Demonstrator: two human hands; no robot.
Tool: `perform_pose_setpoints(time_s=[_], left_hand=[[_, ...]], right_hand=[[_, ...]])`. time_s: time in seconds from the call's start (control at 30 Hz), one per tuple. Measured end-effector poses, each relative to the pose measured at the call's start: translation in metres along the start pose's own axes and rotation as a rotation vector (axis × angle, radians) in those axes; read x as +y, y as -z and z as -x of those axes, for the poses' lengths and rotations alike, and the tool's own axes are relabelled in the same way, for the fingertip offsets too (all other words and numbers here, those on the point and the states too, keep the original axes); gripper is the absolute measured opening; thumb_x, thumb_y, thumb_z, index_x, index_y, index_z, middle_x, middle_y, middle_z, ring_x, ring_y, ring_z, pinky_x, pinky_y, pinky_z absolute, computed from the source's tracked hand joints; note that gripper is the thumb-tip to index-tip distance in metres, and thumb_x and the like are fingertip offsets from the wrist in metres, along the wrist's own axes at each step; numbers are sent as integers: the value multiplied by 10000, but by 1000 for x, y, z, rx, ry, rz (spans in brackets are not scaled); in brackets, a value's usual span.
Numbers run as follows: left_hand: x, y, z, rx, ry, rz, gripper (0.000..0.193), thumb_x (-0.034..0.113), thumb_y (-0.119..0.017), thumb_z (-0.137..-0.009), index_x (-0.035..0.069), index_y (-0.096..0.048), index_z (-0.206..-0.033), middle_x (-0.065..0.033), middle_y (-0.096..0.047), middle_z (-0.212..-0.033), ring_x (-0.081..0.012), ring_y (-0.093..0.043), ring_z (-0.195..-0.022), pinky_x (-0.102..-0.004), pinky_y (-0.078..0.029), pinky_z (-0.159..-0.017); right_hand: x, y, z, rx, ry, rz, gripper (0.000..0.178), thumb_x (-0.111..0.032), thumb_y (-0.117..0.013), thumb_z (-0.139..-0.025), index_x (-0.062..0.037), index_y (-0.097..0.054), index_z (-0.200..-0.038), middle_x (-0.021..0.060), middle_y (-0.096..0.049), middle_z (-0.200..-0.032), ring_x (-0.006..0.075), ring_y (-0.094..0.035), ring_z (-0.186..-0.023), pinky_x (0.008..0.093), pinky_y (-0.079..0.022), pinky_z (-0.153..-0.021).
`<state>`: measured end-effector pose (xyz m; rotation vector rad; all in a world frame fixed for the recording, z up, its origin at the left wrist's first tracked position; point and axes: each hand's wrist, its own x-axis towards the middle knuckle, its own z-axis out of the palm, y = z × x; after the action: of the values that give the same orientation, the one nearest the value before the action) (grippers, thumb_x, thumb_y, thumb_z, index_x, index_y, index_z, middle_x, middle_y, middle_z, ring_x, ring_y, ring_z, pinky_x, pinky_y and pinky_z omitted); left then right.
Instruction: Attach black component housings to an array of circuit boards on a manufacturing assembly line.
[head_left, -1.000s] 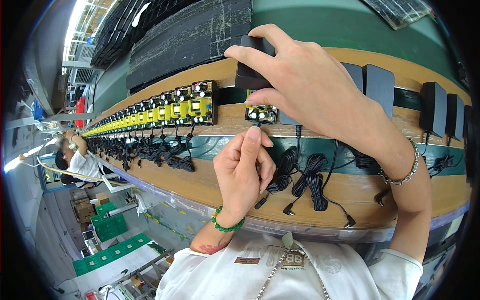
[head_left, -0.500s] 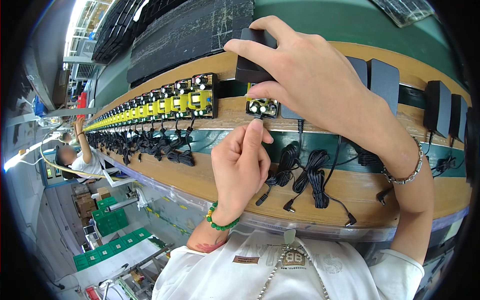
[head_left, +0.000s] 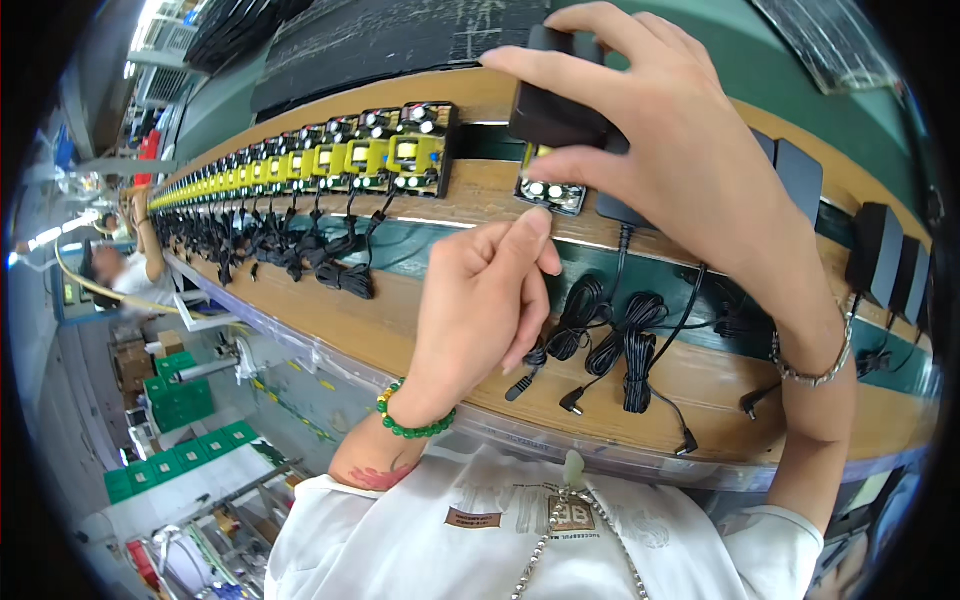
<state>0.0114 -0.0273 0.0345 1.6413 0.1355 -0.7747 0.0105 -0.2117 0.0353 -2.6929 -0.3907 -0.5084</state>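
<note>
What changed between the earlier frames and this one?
The right hand kept its grip on the black cover and lowered it toward the circuit board. The left hand stayed with its fingertips by the board's edge. The coiled cables lie unchanged.

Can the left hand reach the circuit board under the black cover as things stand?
Probably yes: the left hand has fingertips just below the circuit board, nothing between them. The right hand holds the black cover above it.

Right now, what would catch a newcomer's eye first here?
Probably the long row of yellow circuit boards curving away to the left along the wooden conveyor. In the middle, the right hand holds a black adapter case over one board, the left hand just below, above the bundled black cables.
</note>
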Motion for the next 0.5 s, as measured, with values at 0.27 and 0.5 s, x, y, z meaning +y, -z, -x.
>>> perform_pose_setpoints(time_s=[0.27,0.5], left_hand=[[-21,1,-2,-72,-116,182,356,227,-475,-1075,-3,-616,-842,-46,-554,-499,-110,-387,-348,-235,-299,-367],[-17,3,-2,-112,-91,213,347,223,-470,-1055,-11,-619,-847,-52,-569,-509,-122,-408,-359,-240,-319,-389]], right_hand=[[-15,2,5,-4,75,36,654,-171,-831,-759,-36,-610,-1360,116,-605,-1314,311,-636,-816,401,-474,-1051],[-19,4,-4,-23,-16,-107,657,-119,-847,-722,82,-623,-1306,143,-709,-1143,286,-645,-862,408,-415,-1157]])
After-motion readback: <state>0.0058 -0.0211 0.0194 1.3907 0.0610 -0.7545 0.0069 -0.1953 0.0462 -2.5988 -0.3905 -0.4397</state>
